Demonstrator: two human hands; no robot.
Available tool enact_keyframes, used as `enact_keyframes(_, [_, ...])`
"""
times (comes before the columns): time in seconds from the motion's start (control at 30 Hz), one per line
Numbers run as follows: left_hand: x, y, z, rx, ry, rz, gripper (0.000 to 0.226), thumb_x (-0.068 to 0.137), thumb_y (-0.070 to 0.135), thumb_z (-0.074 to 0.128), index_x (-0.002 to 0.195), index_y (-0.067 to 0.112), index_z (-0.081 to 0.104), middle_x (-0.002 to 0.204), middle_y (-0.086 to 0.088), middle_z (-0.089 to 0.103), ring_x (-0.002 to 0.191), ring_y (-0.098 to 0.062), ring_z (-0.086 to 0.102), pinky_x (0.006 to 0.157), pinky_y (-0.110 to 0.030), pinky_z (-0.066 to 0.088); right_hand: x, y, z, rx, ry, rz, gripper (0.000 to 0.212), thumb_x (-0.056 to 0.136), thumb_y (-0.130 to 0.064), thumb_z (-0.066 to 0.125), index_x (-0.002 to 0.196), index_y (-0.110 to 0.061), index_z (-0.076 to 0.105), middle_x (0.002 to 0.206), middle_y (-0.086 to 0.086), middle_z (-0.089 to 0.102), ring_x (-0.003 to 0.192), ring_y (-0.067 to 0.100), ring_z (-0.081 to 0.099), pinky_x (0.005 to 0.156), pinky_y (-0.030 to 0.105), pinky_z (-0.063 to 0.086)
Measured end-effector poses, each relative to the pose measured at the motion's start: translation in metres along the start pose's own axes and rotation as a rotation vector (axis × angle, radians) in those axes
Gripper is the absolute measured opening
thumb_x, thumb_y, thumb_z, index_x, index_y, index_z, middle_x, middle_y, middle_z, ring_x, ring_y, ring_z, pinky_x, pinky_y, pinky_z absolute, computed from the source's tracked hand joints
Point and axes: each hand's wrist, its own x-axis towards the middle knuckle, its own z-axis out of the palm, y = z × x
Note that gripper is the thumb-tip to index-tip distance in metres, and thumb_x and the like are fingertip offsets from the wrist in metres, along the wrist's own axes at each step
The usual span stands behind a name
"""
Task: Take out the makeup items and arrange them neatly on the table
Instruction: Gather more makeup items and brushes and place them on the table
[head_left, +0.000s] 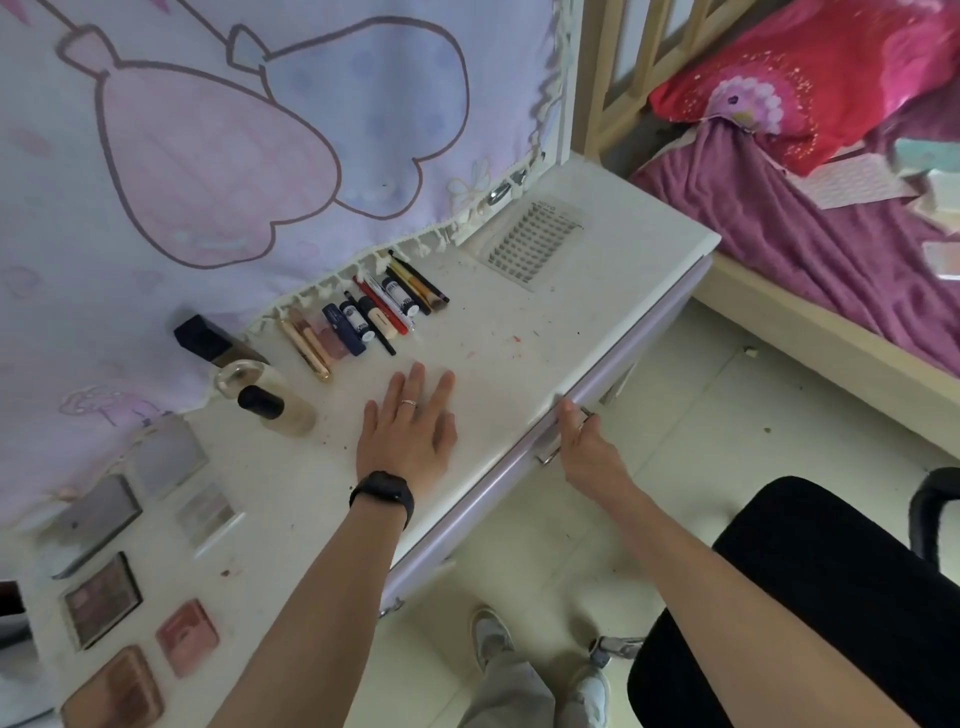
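The left hand (410, 434) lies flat on the white surface (519, 358), fingers (414, 382) straight and released, while the right hand (582, 434) curls round the drawer handle (546, 456) — makeup sticks (363, 317), bottles (278, 405) and palettes (104, 597) sit in rows on top

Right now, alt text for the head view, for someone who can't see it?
A person's right hand grips the drawer handle of a white table while the left hand rests flat on top. Laid out on it are pencils and tubes, bottles and palettes.
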Motion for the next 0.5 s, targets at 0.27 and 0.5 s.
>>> enact_keyframes(0.27, [-0.039, 0.072, -0.072, -0.024, -0.305, 0.078, 0.066, 0.102, 0.034, 0.038, 0.158, 0.035, 0.004, 0.165, -0.005, 0.018, 0.149, -0.028, 0.022, 0.118, -0.046, 0.026, -0.148, -0.01, -0.096, -0.199, -0.144, -0.157, 0.047, 0.101, -0.051, 0.051, 0.142, -0.029, 0.051, 0.137, -0.006, 0.059, 0.109, 0.01, 0.06, 0.085, 0.021, 0.046])
enact_keyframes(0.5, [-0.11, 0.2, -0.131, -0.234, -0.293, 0.52, 0.062, 0.096, 0.029, 0.046, 0.155, 0.028, 0.024, 0.147, -0.006, 0.048, 0.131, -0.027, 0.048, 0.102, -0.042, 0.045, -0.36, 0.076, -0.187, 0.165, 0.372, -0.253, 0.019, 0.098, -0.042, 0.058, 0.114, -0.052, 0.063, 0.111, -0.038, 0.066, 0.109, -0.018, 0.057, 0.082, -0.002, 0.042])
